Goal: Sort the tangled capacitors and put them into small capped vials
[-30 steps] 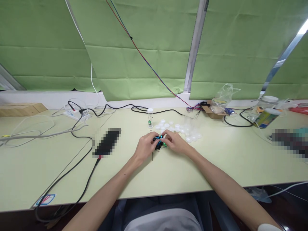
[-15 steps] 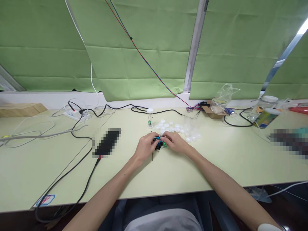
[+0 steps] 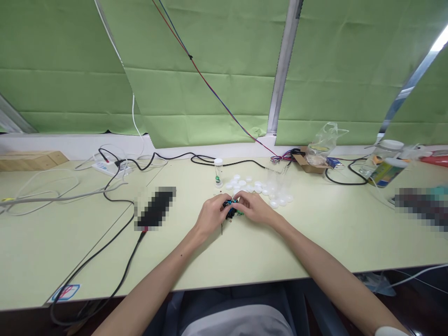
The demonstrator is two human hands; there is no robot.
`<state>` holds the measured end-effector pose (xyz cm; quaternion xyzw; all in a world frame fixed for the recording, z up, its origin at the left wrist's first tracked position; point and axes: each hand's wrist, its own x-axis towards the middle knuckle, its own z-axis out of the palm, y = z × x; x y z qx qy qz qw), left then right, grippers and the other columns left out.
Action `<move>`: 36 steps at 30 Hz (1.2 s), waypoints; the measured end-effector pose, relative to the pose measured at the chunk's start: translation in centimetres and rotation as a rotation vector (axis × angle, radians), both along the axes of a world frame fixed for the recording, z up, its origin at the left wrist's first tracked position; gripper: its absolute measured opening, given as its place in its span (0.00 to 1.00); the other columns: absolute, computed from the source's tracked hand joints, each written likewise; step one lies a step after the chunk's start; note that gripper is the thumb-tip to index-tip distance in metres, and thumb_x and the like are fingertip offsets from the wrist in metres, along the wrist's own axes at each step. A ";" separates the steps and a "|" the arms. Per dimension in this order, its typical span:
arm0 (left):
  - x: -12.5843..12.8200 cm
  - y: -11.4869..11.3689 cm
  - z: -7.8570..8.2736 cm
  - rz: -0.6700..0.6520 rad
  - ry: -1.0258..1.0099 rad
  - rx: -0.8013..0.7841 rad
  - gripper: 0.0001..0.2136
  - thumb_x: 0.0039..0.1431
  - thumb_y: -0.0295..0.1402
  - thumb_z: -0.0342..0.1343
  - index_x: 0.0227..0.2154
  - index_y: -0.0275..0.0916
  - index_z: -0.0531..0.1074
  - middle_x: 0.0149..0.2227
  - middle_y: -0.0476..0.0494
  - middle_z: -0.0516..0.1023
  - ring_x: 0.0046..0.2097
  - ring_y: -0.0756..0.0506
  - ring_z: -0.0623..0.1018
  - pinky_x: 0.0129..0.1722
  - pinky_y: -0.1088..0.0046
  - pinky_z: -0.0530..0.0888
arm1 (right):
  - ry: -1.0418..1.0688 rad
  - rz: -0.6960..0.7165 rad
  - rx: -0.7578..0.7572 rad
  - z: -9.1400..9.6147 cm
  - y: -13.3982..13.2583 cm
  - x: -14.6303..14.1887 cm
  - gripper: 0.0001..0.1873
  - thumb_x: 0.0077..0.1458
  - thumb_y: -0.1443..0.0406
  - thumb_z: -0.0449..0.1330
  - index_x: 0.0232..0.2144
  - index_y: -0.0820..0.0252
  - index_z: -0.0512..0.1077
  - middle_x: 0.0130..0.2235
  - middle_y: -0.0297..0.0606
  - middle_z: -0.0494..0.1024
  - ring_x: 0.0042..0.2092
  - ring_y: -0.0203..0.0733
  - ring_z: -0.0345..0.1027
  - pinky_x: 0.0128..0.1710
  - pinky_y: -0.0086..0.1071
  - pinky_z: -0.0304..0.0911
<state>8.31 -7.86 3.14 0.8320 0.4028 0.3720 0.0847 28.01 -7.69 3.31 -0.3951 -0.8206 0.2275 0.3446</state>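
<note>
A small heap of parts (image 3: 230,213) is being flanked by the left hand (image 3: 213,212) at nine o'clock and the right hand (image 3: 258,207) at three. Its upper edge is being touched by both, though which piece is being pinched cannot be told. Black is being shown in its middle, blue at about twelve o'clock, and a green part (image 3: 240,213) at three. A thin dark piece (image 3: 221,228) is being seen at seven o'clock, pointing to six. Further pieces are being hidden by the fingers.
</note>
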 end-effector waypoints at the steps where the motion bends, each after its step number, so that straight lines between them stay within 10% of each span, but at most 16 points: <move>1: 0.0 -0.1 0.0 -0.005 0.007 -0.003 0.05 0.61 0.28 0.54 0.38 0.41 0.73 0.35 0.48 0.79 0.31 0.49 0.74 0.33 0.73 0.69 | 0.011 0.000 0.006 0.0 0.0 0.0 0.14 0.63 0.54 0.56 0.42 0.57 0.69 0.28 0.30 0.73 0.27 0.34 0.64 0.29 0.28 0.55; 15: 0.1 -0.4 -0.1 -0.028 0.027 0.078 0.11 0.63 0.25 0.50 0.45 0.43 0.72 0.44 0.47 0.80 0.40 0.47 0.78 0.38 0.72 0.72 | 0.078 -0.018 -0.031 -0.4 -0.1 -0.6 0.09 0.61 0.60 0.57 0.38 0.60 0.73 0.28 0.33 0.75 0.27 0.34 0.63 0.28 0.29 0.57; 23: 0.6 -1.0 0.5 0.115 -0.157 0.185 0.11 0.65 0.32 0.50 0.48 0.42 0.71 0.49 0.43 0.77 0.25 0.53 0.73 0.31 0.74 0.71 | 0.347 -0.094 -0.239 -0.4 0.2 -0.7 0.14 0.59 0.54 0.57 0.35 0.60 0.69 0.28 0.35 0.75 0.23 0.35 0.67 0.24 0.29 0.61; 36: 1.0 -0.9 1.2 0.066 -0.227 -0.302 0.14 0.59 0.44 0.55 0.32 0.38 0.75 0.31 0.46 0.79 0.25 0.50 0.72 0.27 0.74 0.68 | 0.270 -0.119 -0.084 -0.6 -0.6 -1.5 0.08 0.55 0.60 0.59 0.34 0.60 0.71 0.27 0.32 0.74 0.26 0.35 0.64 0.28 0.29 0.60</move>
